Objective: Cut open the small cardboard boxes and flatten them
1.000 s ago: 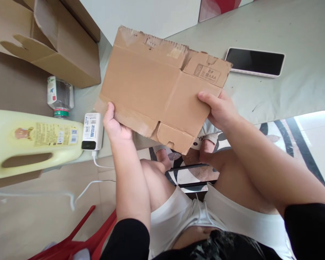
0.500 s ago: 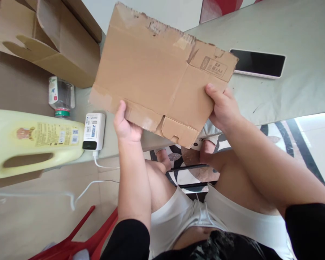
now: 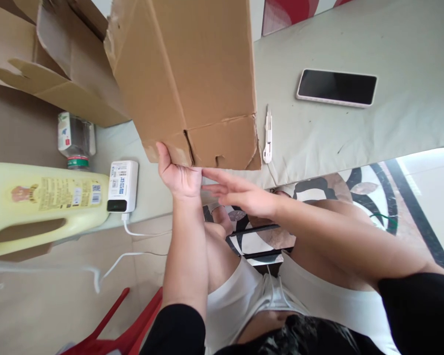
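Above the counter (image 3: pixel 355 133), one flattened cardboard carton (image 3: pixel 185 74) stands with its long axis steeply upright, directly above both hands. The left hand (image 3: pixel 177 175) is clamped on its lower edge. The right hand (image 3: pixel 240 195), fingers flat and apart, lies just beneath that edge, gripping nothing. Nearby lie one detergent jug (image 3: pixel 29 207), one phone (image 3: pixel 336 88), one power bank (image 3: pixel 122 185) and one utility knife (image 3: pixel 268 135).

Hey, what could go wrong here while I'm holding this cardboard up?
Only your left hand pinches the cardboard at its bottom edge, with the right hand open below, so the sheet may tip or slip. If it drops, it could knock the white cutter beside its lower corner off the table edge.
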`<state>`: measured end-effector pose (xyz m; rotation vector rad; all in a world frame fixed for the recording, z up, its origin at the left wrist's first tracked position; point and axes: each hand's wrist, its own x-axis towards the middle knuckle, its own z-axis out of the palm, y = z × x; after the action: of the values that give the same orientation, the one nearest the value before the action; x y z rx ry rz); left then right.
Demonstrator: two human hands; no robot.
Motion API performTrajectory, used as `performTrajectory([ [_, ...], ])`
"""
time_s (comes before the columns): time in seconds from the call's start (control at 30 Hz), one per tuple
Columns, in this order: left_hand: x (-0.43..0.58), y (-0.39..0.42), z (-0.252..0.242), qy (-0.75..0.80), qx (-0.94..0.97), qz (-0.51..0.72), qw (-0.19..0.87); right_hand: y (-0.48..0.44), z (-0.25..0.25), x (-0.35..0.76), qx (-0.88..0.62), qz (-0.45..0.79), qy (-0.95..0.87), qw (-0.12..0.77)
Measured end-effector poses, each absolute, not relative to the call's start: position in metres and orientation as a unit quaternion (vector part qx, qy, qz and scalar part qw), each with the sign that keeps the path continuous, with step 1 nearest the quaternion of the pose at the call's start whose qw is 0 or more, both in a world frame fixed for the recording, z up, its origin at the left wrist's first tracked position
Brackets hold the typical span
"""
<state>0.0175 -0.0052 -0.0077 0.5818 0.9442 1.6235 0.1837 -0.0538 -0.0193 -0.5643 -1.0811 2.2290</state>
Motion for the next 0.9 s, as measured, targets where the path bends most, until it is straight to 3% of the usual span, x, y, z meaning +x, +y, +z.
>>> performTrajectory([
  [0.2,0.015,-0.007,-0.009,0.413,0.262,0.696,0.527,-0.067,-0.028,0.168,-0.192,0.862,-0.379,0.275],
  [0.47,0.029,-0.008,-0.01,0.414,0.311,0.67,0.532,-0.081,-0.04,0.149,-0.183,0.921,-0.291,0.185],
  [0.9,0.039,-0.011,-0.001,0.387,0.277,0.65,0.593,-0.06,-0.022,0.164,-0.18,0.91,-0.196,0.317],
])
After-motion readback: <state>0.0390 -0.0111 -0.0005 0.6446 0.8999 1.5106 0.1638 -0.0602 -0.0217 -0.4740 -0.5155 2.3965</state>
